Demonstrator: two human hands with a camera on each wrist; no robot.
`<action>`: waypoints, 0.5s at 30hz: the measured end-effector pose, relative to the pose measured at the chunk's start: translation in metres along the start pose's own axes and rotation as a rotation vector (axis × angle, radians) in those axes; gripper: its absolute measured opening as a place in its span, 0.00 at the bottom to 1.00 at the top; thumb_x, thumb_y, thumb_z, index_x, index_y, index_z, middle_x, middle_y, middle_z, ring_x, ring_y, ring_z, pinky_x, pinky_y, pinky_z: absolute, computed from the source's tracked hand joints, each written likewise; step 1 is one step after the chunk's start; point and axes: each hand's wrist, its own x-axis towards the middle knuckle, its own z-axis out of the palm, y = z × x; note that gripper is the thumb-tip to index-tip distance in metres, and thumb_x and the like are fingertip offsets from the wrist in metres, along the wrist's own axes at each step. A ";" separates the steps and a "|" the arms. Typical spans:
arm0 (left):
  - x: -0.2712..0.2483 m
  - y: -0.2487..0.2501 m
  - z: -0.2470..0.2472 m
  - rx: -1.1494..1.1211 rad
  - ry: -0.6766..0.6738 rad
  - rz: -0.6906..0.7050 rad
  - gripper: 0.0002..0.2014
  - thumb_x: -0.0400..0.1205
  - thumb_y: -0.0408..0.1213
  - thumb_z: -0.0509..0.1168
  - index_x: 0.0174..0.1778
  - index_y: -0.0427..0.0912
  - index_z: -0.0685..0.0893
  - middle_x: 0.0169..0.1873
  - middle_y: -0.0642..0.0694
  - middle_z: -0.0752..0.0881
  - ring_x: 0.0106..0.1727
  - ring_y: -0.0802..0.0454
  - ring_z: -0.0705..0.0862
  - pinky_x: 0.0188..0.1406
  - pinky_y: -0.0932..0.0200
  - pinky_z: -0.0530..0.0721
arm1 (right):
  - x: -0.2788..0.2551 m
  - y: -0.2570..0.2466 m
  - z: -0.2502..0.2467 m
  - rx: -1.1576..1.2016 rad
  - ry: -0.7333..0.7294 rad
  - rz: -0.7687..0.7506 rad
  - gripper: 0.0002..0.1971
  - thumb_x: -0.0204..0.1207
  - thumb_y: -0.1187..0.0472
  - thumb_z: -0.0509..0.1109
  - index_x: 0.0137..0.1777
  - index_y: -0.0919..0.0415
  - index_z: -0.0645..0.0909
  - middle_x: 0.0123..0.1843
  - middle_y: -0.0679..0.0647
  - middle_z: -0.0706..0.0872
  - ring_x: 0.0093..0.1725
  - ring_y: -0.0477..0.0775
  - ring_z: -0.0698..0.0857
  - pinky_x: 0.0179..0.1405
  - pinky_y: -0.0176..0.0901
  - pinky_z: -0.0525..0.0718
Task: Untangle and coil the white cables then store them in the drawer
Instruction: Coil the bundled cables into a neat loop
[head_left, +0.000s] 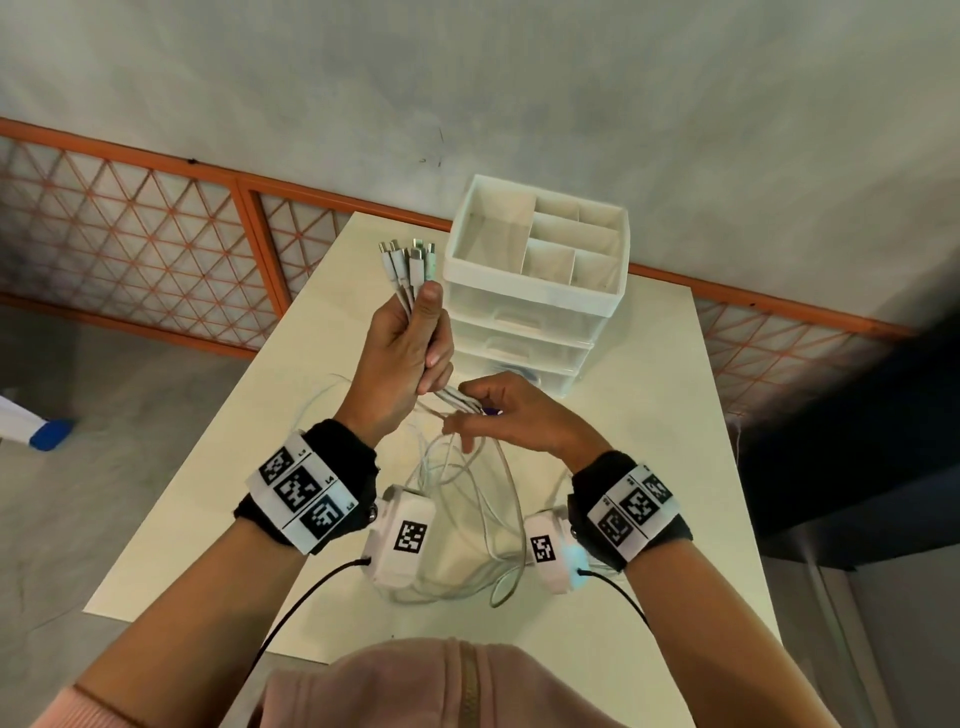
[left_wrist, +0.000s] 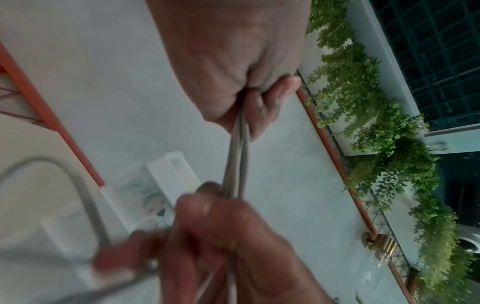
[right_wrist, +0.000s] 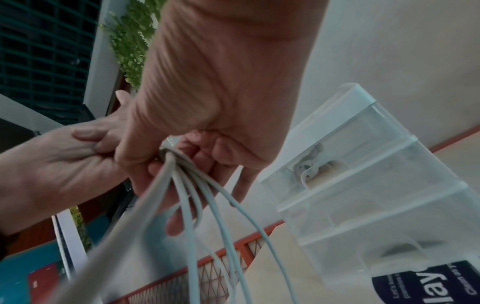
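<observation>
My left hand (head_left: 415, 353) is raised over the table and grips a bundle of white cables (head_left: 470, 483) just below their plugs (head_left: 406, 255), which stick up side by side. Directly beneath it, my right hand (head_left: 480, 410) pinches the same strands where they leave the fist. From there the cables hang in loose tangled loops onto the table between my wrists. The left wrist view shows the strands (left_wrist: 237, 156) taut between the left hand (left_wrist: 249, 96) and the right hand (left_wrist: 221, 232). Seen from the right wrist, several strands (right_wrist: 200, 197) fan out below the right hand (right_wrist: 197, 156).
A white three-drawer unit (head_left: 535, 291) with an open compartment tray on top stands at the table's far end, its drawers pushed in. The cream table (head_left: 665, 426) ends close behind it. An orange lattice fence (head_left: 156, 234) runs along the floor. A dark labelled item (right_wrist: 428, 283) lies by the unit.
</observation>
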 end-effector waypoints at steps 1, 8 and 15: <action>0.000 0.002 0.000 -0.001 0.002 0.009 0.25 0.88 0.45 0.48 0.21 0.47 0.68 0.16 0.44 0.61 0.11 0.59 0.61 0.17 0.67 0.64 | -0.001 0.001 -0.002 0.017 0.000 0.021 0.11 0.74 0.61 0.75 0.30 0.56 0.82 0.29 0.58 0.87 0.31 0.46 0.85 0.41 0.37 0.81; -0.003 0.006 -0.004 0.069 0.021 0.087 0.25 0.87 0.44 0.49 0.20 0.50 0.69 0.16 0.50 0.65 0.11 0.59 0.62 0.17 0.68 0.64 | -0.007 0.026 -0.029 -0.147 0.013 0.131 0.15 0.71 0.57 0.78 0.42 0.71 0.84 0.27 0.49 0.82 0.25 0.39 0.79 0.34 0.30 0.74; -0.004 0.015 -0.022 0.252 0.037 0.070 0.24 0.83 0.53 0.59 0.23 0.45 0.68 0.15 0.54 0.65 0.15 0.57 0.61 0.16 0.66 0.62 | -0.020 0.035 -0.065 -0.143 0.223 0.124 0.17 0.69 0.54 0.79 0.37 0.70 0.82 0.31 0.56 0.84 0.29 0.45 0.83 0.36 0.37 0.76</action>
